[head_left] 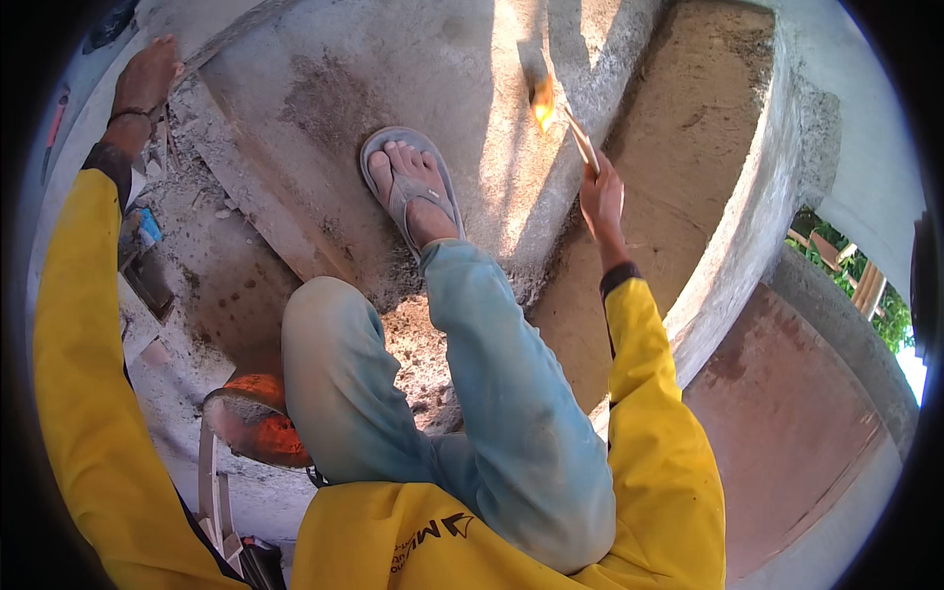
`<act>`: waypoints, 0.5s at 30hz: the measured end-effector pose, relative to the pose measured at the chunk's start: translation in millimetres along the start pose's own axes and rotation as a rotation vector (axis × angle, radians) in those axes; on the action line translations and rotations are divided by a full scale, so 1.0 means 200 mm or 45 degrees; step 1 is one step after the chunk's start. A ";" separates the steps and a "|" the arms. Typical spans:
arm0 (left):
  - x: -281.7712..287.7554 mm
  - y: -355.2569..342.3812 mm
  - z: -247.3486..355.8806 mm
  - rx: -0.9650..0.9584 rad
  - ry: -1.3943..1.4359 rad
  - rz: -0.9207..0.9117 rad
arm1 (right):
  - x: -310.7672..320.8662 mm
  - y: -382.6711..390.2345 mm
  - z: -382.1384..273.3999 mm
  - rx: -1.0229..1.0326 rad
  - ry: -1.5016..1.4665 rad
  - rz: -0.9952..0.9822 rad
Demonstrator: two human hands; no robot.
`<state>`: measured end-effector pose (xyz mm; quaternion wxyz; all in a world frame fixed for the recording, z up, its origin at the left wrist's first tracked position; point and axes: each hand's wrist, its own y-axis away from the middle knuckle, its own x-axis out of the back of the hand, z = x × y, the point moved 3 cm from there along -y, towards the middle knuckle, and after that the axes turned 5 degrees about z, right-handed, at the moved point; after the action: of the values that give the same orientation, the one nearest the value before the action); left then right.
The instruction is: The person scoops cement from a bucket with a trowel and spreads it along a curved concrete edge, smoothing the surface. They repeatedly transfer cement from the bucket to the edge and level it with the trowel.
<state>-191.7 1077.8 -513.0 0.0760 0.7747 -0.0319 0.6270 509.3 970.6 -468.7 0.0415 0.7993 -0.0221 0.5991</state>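
In my right hand (603, 202), at the upper right, the fingers are closed round the near end of a slim, pale, stick-like tool (582, 141). It points up and away over the grey concrete surface. A bright orange-yellow patch shows near its far end, beside a thin grey part; I cannot tell its exact kind. My left hand (147, 77) is far out at the upper left, wearing a dark wristband. It rests against the edge of the concrete with its fingers stretched out and nothing visible in them. Between the hands my sandalled foot (413, 182) stands on the concrete.
A raised, curved concrete rim (733, 265) borders a brown trough (678, 167) on the right. A reddish board (782, 423) lies beyond it. An orange-and-black bowl-like container (258, 421) is beside my left knee. Rubble and a blue scrap (149, 226) lie at left.
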 end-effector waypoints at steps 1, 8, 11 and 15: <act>0.01 -0.01 0.00 0.091 -0.010 -0.088 | -0.08 -0.08 0.05 -0.187 0.070 -0.095; 0.08 0.00 0.03 0.217 0.027 -0.180 | -0.20 1.02 -0.06 0.098 0.023 -0.283; 0.01 0.01 0.02 0.115 -0.044 -0.086 | -0.13 1.44 -0.09 -0.050 -0.006 -0.505; -0.05 0.01 0.00 0.052 -0.053 0.056 | -0.05 1.11 -0.08 -0.353 0.064 -0.633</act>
<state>-193.6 1074.7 -522.2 0.0455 0.7880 -0.0377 0.6129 471.5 750.0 -463.8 0.2968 0.7517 0.0940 0.5814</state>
